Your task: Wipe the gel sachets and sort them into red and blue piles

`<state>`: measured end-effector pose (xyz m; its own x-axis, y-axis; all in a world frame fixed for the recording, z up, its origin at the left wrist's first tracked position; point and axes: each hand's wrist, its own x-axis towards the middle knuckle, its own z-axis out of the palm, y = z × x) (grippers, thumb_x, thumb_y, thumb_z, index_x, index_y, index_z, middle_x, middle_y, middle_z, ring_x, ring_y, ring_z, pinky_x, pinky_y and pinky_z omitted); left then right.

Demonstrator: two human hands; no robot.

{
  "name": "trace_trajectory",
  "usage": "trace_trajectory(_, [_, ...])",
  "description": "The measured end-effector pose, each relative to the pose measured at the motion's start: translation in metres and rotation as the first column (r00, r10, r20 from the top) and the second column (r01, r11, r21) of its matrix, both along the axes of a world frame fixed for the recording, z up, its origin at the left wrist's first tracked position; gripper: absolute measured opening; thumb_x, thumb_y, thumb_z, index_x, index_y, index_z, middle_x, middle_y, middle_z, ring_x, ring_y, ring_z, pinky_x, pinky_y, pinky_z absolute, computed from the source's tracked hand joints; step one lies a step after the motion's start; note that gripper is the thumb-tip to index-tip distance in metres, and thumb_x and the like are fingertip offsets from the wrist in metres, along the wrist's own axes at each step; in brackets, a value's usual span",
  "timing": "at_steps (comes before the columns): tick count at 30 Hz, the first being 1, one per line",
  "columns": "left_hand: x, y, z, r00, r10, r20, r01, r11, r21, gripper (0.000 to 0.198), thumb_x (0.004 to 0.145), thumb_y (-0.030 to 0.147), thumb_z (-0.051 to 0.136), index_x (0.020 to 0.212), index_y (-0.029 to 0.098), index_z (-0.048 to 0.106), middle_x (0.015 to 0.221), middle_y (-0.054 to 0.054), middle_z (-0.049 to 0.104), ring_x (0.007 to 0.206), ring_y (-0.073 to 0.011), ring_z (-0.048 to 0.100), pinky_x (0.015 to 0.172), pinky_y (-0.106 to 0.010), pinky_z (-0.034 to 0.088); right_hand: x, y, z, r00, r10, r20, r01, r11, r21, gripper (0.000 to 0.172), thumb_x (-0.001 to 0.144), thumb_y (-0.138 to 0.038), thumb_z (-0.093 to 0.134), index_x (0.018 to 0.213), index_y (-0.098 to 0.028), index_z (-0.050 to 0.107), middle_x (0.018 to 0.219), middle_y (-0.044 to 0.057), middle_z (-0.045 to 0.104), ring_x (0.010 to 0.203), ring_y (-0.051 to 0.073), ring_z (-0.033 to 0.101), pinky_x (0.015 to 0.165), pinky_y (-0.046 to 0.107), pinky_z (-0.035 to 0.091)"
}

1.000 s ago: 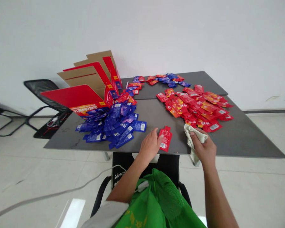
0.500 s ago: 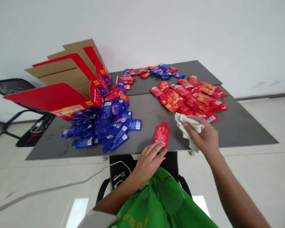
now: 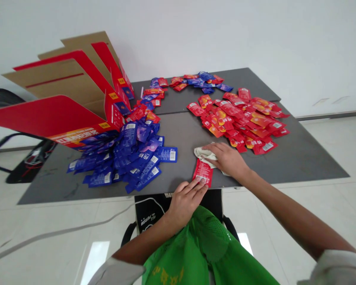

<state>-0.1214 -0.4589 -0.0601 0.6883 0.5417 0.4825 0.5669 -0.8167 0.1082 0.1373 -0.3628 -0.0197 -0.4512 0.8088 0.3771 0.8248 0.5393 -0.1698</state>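
A red pouch (image 3: 203, 171) lies flat near the table's front edge, its printed back facing up. The fingers of my left hand (image 3: 186, 202) are stretched out and rest on its lower end, pressing it to the table. My right hand (image 3: 230, 161) is closed on a crumpled white cloth (image 3: 204, 153), which lies over the pouch's upper end and hides its top. Right behind this hand spreads a pile of red pouches (image 3: 240, 120). To the left of the single pouch is a heap of blue pouches (image 3: 139, 152).
Open red cardboard boxes (image 3: 47, 118) stand on the table's left side, flaps raised. Mixed red and blue pouches (image 3: 200, 83) line the back of the grey table (image 3: 178, 130). A black chair (image 3: 26, 158) is beyond the left edge; a pale cable (image 3: 77, 230) crosses below the front.
My right hand has moved left with the cloth, from beside the red pouch onto its upper end. My left hand stays on the pouch's lower end. The view has shifted slightly.
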Motion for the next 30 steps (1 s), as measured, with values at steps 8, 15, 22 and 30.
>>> trace_trajectory(8, [0.002, 0.000, 0.001, 1.000, 0.013, -0.009, -0.013, 1.000, -0.026, 0.032, 0.115, 0.019, 0.046, 0.131, 0.017, 0.073, 0.133, -0.006, 0.079, 0.128, -0.0184, 0.072, 0.098, -0.034, 0.053, -0.016, -0.040, 0.028, 0.992, 0.096, -0.081, -0.089, 0.992, 0.091, 0.043, 0.104, -0.030, 0.065, 0.145, -0.020, 0.060, 0.138, 0.012, 0.071, 0.121, 0.029, 0.067, 0.100, 0.043, 0.058])
trace_trajectory(15, [0.002, 0.000, 0.006, 0.998, -0.004, 0.058, 0.007, 0.999, -0.052, 0.035, 0.117, 0.019, 0.040, 0.129, 0.016, 0.072, 0.133, -0.006, 0.079, 0.126, -0.0177, 0.073, 0.094, -0.034, 0.053, -0.018, -0.033, -0.001, 0.990, 0.138, -0.018, -0.139, 0.988, -0.060, 0.040, 0.101, -0.029, 0.070, 0.140, -0.023, 0.064, 0.135, 0.010, 0.073, 0.119, 0.028, 0.069, 0.095, 0.039, 0.060])
trace_trajectory(22, [0.000, -0.002, 0.008, 0.998, 0.009, 0.067, -0.003, 0.996, -0.084, 0.035, 0.117, 0.018, 0.039, 0.129, 0.017, 0.072, 0.135, -0.005, 0.078, 0.128, -0.0161, 0.072, 0.092, -0.034, 0.054, 0.002, 0.014, 0.023, 0.994, -0.100, -0.051, 0.104, 0.993, 0.063, 0.037, 0.105, -0.035, 0.064, 0.138, -0.019, 0.066, 0.131, 0.013, 0.074, 0.115, 0.032, 0.069, 0.097, 0.044, 0.057])
trace_trajectory(30, [0.000, -0.001, 0.007, 0.999, 0.021, 0.042, -0.016, 0.993, -0.117, 0.026, 0.113, 0.018, 0.051, 0.116, 0.017, 0.077, 0.111, -0.006, 0.084, 0.105, -0.0190, 0.079, 0.092, -0.034, 0.054, -0.027, -0.071, 0.010, 0.972, 0.220, -0.082, -0.227, 0.970, -0.091, 0.040, 0.104, -0.026, 0.062, 0.144, -0.025, 0.063, 0.138, 0.009, 0.072, 0.123, 0.026, 0.068, 0.095, 0.037, 0.061])
